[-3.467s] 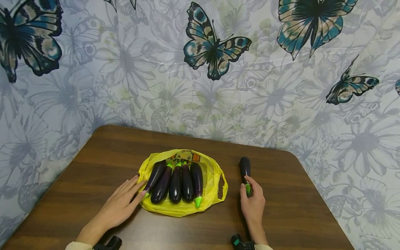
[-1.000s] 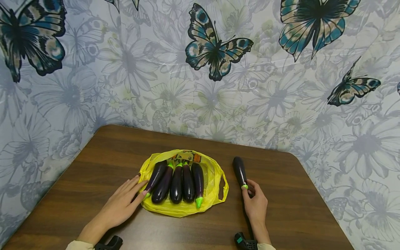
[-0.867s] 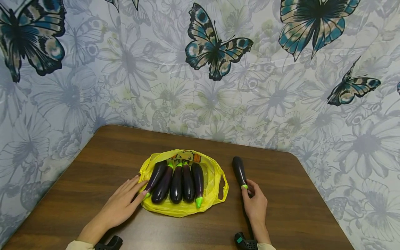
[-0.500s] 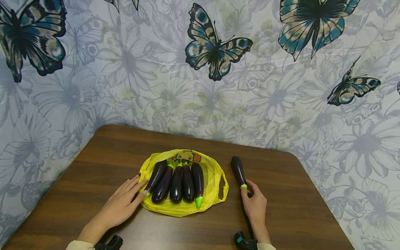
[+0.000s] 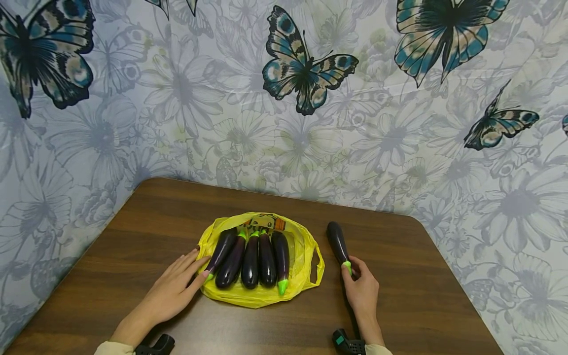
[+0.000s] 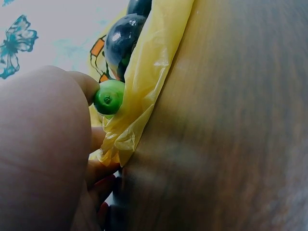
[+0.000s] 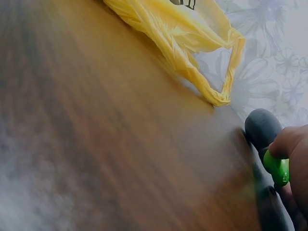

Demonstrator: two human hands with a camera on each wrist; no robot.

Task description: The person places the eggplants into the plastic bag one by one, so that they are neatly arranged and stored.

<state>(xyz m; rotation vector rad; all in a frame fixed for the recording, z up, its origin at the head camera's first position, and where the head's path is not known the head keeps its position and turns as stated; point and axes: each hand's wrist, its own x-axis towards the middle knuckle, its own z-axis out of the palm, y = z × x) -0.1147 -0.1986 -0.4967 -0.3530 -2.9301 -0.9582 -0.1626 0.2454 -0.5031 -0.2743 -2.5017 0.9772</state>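
A yellow plastic bag (image 5: 306,268) lies spread wide in the head view, with several dark purple eggplants (image 5: 249,261) side by side in it. My left hand (image 5: 166,291) rests at the bag's left rim, fingers fairly straight. Its thumb touches the green end (image 6: 109,97) of the leftmost eggplant, seen in the left wrist view. To the right of the bag, my right hand (image 5: 363,288) pinches a single eggplant (image 5: 338,241) by its green end. That eggplant's rounded tip points away and a little left. Whether it touches the table cannot be told.
The brown wooden table (image 5: 146,217) has rounded far corners and meets a wall with butterfly-patterned covering (image 5: 306,148). The bag's loop handle (image 7: 226,91) sticks out on its right side. Dark devices are strapped at both wrists, such as the right wrist device (image 5: 348,342).
Since the oldest frame, my right hand's grip has shifted from the eggplant's body to its green end, and the eggplant has tilted left. In the last second it barely moves. The left hand stays put.
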